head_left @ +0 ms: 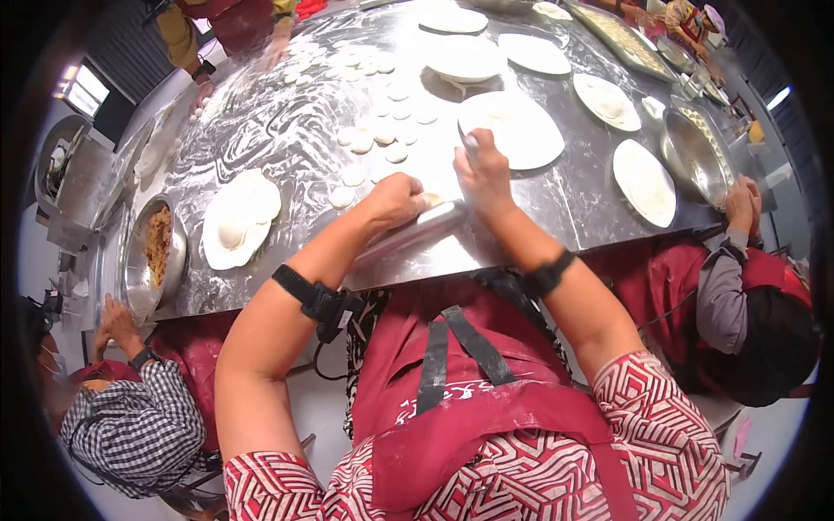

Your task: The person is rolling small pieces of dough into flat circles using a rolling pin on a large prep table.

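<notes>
My left hand point(395, 201) is closed near the table's front edge, its fingertips at a small pale piece of dough point(430, 200). Just below it lies a clear, shiny bar or tray edge point(443, 214); glare blurs it. To the right, my right hand point(486, 174) is wrapped round a slim grey utensil point(472, 143) whose working end I cannot make out. Beyond that fist is a large white plate point(534, 139) with something pale on it. Several round dough wrappers point(397, 154) lie on the floured steel just past my left hand.
A white plate with dough pieces point(233, 239) and a steel bowl of brown filling point(178, 260) stand left. On the right are an oval plate point(645, 184) and a steel bowl point(695, 156). Co-workers sit either side; another person's hands point(276, 48) work across the table.
</notes>
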Tool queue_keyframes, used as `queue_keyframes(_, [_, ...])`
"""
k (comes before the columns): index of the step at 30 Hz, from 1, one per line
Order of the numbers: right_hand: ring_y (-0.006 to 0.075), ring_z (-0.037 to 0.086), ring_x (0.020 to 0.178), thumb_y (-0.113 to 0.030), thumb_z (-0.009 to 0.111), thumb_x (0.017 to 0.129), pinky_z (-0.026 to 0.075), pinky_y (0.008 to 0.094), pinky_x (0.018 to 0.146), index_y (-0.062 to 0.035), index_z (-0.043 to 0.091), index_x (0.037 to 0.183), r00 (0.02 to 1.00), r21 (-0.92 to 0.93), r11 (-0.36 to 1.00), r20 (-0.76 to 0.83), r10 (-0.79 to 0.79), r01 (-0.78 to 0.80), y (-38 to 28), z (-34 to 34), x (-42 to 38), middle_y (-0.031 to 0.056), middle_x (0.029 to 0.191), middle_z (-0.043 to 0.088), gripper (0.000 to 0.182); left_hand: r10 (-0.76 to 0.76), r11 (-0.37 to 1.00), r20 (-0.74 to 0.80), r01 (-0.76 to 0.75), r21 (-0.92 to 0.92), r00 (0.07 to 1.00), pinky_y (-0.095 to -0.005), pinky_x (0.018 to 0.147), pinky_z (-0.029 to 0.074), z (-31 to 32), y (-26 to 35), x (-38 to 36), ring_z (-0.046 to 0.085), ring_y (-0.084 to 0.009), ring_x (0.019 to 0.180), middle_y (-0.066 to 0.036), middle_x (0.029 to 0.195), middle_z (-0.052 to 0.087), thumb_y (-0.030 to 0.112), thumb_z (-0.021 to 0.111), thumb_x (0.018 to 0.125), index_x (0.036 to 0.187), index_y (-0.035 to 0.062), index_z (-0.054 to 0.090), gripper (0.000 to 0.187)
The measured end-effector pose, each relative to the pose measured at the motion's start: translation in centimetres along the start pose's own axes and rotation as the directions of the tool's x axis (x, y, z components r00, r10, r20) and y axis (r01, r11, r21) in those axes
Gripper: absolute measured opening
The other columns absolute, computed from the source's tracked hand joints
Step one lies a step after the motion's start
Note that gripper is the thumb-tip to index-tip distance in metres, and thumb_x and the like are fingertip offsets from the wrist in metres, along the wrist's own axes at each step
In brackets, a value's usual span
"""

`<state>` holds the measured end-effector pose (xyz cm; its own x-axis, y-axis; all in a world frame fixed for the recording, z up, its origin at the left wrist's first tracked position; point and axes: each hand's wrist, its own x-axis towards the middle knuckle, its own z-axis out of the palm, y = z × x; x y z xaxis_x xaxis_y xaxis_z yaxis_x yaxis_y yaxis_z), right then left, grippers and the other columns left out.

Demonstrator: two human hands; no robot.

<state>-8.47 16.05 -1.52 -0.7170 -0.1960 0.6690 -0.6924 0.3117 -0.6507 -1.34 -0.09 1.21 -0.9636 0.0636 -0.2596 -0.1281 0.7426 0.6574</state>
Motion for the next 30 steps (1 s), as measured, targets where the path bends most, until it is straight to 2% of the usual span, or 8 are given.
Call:
queue_keyframes(1, [0.0402,0.058,0.062,-0.006,0.057,0.081,0.047,0.0436,0.057,-0.0036,0.046,0.101,1.0,0.003,1.0,-0.027,0.014,-0.013,-1.0,-1.5,-1.2,0.0213,0.07,0.057,0.023,0.008,0.998,0.07,-0.012,0.055,0.998,-0.0318,0.063,0.045,-0.3,0.2,-0.2,0.055,-0.0163,0.065,-0.011,0.071,0.061,0.013,0.06,0.082,0.089,-0.0071,0.061,0.021])
queue_keyframes(4, [0.0372,0.059,0.058,-0.002,0.057,0.08,0.047,0.0404,0.055,-0.0026,0.046,0.106,0.998,0.129,0.992,-0.056,-0.003,0.01,-2.7,-4.9,-5.1,0.018,0.067,0.056,0.028,-0.114,0.942,0.088,0.136,-0.307,0.99,-0.0287,0.06,0.044,0.4,-0.6,-1.3,0.052,-0.0128,0.063,-0.008,0.071,0.06,0.008,0.06,0.08,0.089,-0.0062,0.061,0.016])
queue_keyframes(8, [0.0392,0.059,0.064,-0.004,0.057,0.081,0.047,0.0428,0.057,-0.0026,0.046,0.104,0.998,0.042,0.998,-0.024,-0.051,0.052,-0.5,-2.8,-2.8,0.0206,0.072,0.057,0.026,-0.008,0.985,0.08,0.021,-0.169,0.997,-0.0281,0.059,0.043,0.9,-0.2,-1.7,0.052,-0.0123,0.062,-0.007,0.07,0.06,0.005,0.058,0.082,0.088,-0.0065,0.06,0.013])
queue_keyframes(12, [0.0408,0.058,0.067,-0.005,0.058,0.081,0.047,0.0445,0.058,-0.0028,0.045,0.103,0.999,-0.015,0.999,-0.019,-0.046,0.046,0.4,0.8,0.5,0.0219,0.075,0.057,0.026,0.01,1.0,-0.109,-0.01,0.0,0.994,-0.0318,0.063,0.045,0.7,0.3,-0.1,0.054,-0.0156,0.065,-0.011,0.069,0.061,0.011,0.058,0.084,0.087,-0.0071,0.062,0.019])
queue_keyframes(16, [0.0398,0.059,0.066,-0.004,0.059,0.08,0.047,0.0436,0.057,-0.0028,0.045,0.104,1.0,-0.005,1.0,-0.02,-0.007,0.007,-0.6,-2.4,-2.5,0.0215,0.075,0.057,0.028,0.029,0.999,0.046,-0.031,0.028,0.999,-0.0323,0.064,0.046,0.2,0.0,-0.2,0.057,-0.0167,0.067,-0.012,0.07,0.062,0.011,0.06,0.081,0.086,-0.0061,0.063,0.018])
queue_keyframes(20, [0.0392,0.058,0.062,-0.003,0.058,0.08,0.047,0.0435,0.055,-0.0029,0.044,0.105,0.999,0.071,0.997,-0.029,-0.015,0.017,-2.4,-4.6,-4.9,0.0207,0.074,0.057,0.028,-0.083,0.948,0.104,0.11,-0.298,0.991,-0.0316,0.064,0.045,0.6,-1.5,-1.4,0.057,-0.0159,0.068,-0.012,0.073,0.062,0.011,0.061,0.079,0.09,-0.0049,0.062,0.019])
queue_keyframes(26, [0.041,0.057,0.064,-0.006,0.057,0.08,0.045,0.0451,0.056,-0.0034,0.044,0.102,0.995,-0.039,0.995,-0.04,-0.096,0.094,0.4,1.2,0.9,0.0218,0.071,0.055,0.025,0.05,0.999,-0.139,-0.051,-0.004,0.989,-0.0332,0.069,0.046,1.1,-1.3,0.3,0.058,-0.0188,0.073,-0.014,0.076,0.063,0.011,0.059,0.082,0.093,-0.0035,0.062,0.019])
queue_keyframes(30, [0.0396,0.058,0.062,-0.005,0.058,0.08,0.046,0.0451,0.055,-0.0027,0.044,0.102,0.998,-0.023,0.999,-0.037,-0.043,0.042,-0.8,-1.9,-1.8,0.0213,0.071,0.057,0.027,0.085,0.989,0.07,-0.092,0.112,0.994,-0.0333,0.066,0.046,0.1,-0.2,-0.3,0.057,-0.0178,0.069,-0.012,0.075,0.063,0.013,0.061,0.081,0.09,-0.0037,0.062,0.019])
